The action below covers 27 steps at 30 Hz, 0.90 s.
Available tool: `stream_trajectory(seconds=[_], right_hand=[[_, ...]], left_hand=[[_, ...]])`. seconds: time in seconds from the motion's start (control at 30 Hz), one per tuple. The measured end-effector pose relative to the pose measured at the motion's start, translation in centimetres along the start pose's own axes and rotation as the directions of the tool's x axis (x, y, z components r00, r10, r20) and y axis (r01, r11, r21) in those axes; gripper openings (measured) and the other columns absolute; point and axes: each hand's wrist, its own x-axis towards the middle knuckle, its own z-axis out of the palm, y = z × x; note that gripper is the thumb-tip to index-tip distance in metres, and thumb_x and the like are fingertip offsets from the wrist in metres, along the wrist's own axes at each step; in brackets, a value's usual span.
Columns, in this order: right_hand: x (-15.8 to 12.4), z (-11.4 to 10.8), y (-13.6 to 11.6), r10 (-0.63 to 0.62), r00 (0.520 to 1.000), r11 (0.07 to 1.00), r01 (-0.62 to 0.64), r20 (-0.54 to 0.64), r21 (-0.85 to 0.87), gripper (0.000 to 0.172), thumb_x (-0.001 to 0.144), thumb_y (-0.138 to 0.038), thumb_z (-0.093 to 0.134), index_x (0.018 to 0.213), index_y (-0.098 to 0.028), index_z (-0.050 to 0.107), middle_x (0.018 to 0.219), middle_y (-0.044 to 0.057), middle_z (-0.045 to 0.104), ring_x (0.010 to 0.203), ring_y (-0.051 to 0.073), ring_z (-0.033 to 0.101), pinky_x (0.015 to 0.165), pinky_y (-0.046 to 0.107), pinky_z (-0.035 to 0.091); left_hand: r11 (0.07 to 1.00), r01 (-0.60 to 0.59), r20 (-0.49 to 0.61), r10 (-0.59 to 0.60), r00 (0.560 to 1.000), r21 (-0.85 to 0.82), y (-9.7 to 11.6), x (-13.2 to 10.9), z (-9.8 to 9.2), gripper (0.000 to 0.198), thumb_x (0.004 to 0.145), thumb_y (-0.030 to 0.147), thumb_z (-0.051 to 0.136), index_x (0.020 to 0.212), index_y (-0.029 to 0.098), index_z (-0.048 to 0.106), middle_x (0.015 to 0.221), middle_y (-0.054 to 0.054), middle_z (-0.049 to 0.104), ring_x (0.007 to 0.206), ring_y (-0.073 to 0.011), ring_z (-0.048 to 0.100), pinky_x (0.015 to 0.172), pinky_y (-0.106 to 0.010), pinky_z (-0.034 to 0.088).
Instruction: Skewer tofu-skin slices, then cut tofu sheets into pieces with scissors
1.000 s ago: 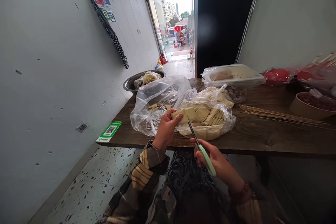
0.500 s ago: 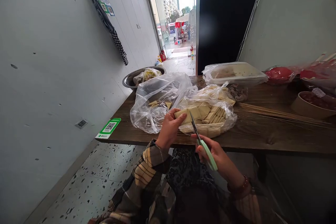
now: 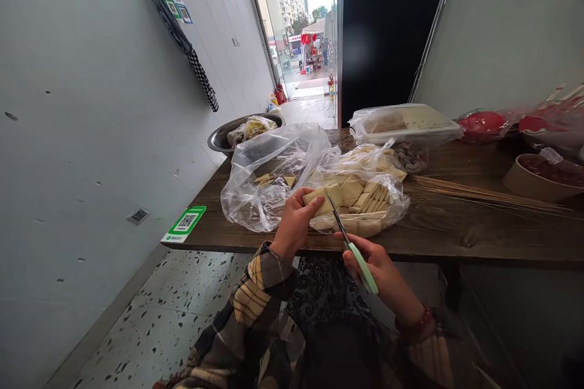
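My left hand (image 3: pixel 294 222) pinches a pale yellow slice of what looks like dried tofu (image 3: pixel 322 196) between thumb and fingers. In my right hand (image 3: pixel 376 264) is a pair of scissors (image 3: pixel 364 268) with light green handles, its blades pointing up and away from me. The blade tips lie at the slice's right side; whether they cut into it I cannot make out. Just beyond and right of my left hand, a clear plastic bag (image 3: pixel 400 208) lies open around stacked pale slices (image 3: pixel 375 196). Left of it, another clear bag (image 3: pixel 241 185) holds a few small triangular pieces (image 3: pixel 289 182).
A metal bowl (image 3: pixel 218 141) with bagged food stands at the table's far left. Toward the back right sit a plastic-covered white tray (image 3: pixel 424 127) and red wrapped items (image 3: pixel 486 126). Thin skewers (image 3: pixel 474 192) lie near a paper tub (image 3: pixel 524 181). A QR card (image 3: pixel 185 223) marks the left edge.
The camera view has shifted slightly, so the surroundings sit a little further left. Both hands keep nearly the same pose, with the scissors still against or beside the slice.
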Motion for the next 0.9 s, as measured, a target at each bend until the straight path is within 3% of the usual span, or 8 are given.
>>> stream_trajectory(seconds=[0.4,0.6,0.9], right_hand=[[0.8,-0.2,-0.6,-0.006,1.0,1.0,0.006,0.016,-0.021,0.059,0.083,-0.051,0.065,0.129,-0.016,0.056,0.069,-0.004,0.048,0.052,0.008,0.041,0.046,0.023,0.042],[1.1,-0.1,-0.6,0.008,1.0,1.0,-0.008,0.0,0.0,0.06,0.082,-0.05,0.066,0.128,-0.014,0.055,0.061,-0.007,0.044,0.048,0.007,0.039,0.043,0.021,0.039],[1.8,0.6,-0.2,0.066,0.997,0.997,-0.064,-0.047,0.037,0.061,0.076,-0.055,0.069,0.121,-0.015,0.059,0.061,-0.005,0.05,0.041,0.007,0.042,0.035,0.02,0.036]], left_hand=[[1.0,0.016,0.046,-0.017,0.999,0.017,-0.2,0.0,0.1,0.027,0.072,0.033,0.075,0.086,0.016,0.059,0.073,0.002,0.064,0.062,-0.0081,0.056,0.06,-0.019,0.044],[0.999,0.019,0.035,-0.02,0.999,0.036,-0.2,0.3,-0.4,0.029,0.071,0.035,0.076,0.084,0.015,0.06,0.071,0.003,0.063,0.06,-0.0072,0.055,0.059,-0.019,0.044],[0.995,0.102,0.059,-0.102,0.993,0.009,-0.5,0.4,-1.2,0.036,0.068,0.039,0.078,0.085,0.016,0.057,0.076,0.001,0.064,0.06,-0.0103,0.06,0.048,-0.02,0.049]])
